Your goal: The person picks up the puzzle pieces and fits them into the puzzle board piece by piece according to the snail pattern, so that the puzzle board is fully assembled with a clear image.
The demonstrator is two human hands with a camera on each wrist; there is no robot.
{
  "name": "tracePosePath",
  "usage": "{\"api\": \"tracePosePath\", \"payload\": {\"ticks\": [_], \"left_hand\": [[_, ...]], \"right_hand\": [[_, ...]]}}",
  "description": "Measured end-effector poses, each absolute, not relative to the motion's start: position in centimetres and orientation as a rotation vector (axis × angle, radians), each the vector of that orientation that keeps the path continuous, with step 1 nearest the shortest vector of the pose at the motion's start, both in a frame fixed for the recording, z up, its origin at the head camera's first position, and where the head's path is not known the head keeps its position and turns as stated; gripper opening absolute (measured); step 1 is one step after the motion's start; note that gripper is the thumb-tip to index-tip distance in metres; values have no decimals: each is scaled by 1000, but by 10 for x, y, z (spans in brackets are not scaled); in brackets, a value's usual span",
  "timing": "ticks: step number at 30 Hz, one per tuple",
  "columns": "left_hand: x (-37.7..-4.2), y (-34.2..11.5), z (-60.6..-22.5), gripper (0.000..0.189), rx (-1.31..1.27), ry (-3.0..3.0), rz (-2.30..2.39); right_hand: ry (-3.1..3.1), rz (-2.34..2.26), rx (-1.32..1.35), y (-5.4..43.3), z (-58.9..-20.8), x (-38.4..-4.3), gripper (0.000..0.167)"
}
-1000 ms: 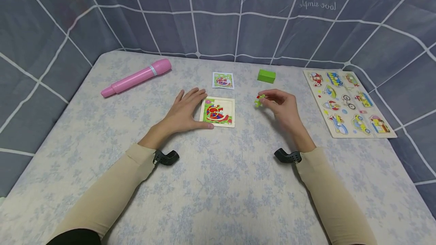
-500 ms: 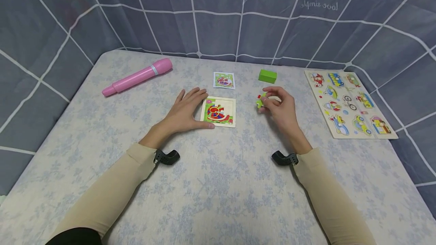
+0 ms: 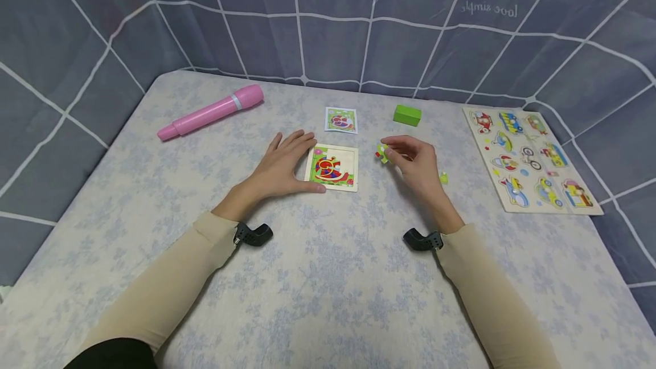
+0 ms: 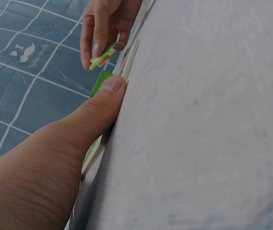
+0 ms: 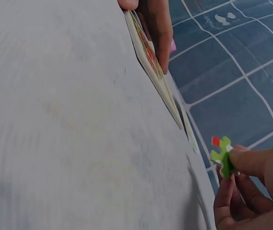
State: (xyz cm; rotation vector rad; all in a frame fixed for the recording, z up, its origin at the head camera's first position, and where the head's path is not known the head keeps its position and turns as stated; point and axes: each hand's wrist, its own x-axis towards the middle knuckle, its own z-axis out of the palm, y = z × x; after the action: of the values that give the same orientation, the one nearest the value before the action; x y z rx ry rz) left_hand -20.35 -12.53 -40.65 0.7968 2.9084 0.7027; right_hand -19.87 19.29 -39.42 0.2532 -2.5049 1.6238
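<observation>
My right hand pinches a green jigsaw piece with a red patch between thumb and fingers, above the table just right of the puzzle tray. The square wooden puzzle tray lies flat, part filled with a red and blue snail picture; its upper right shows bare wood. My left hand lies spread along the tray's left side. Its thumb rests at the near edge, and the fingertips reach the far left corner. In the right wrist view, the pinched piece has knobs and notches. Another small green piece lies beside my right wrist.
A small picture card lies beyond the tray, and a green block sits to its right. At the far left rests a pink wand-shaped object. A wooden vehicle puzzle board lies at the right edge.
My right hand has moved left towards the tray with the piece, which now sits at a different angle. A small green piece shows beside the right wrist. The left hand keeps its place on the tray.
</observation>
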Motion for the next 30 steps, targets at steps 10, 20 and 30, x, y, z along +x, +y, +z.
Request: {"api": "tracePosePath", "payload": {"ticks": [10, 20, 30], "left_hand": [[-203, -128, -406, 115, 785, 2904, 712], [-202, -126, -407, 114, 796, 2901, 706], [-203, -125, -407, 113, 808, 2917, 705]], "right_hand": [[-2587, 1655, 341, 145, -386, -219, 14], [-2698, 1453, 481, 112, -389, -229, 8], [-2697, 1307, 531, 104, -395, -225, 6]]}}
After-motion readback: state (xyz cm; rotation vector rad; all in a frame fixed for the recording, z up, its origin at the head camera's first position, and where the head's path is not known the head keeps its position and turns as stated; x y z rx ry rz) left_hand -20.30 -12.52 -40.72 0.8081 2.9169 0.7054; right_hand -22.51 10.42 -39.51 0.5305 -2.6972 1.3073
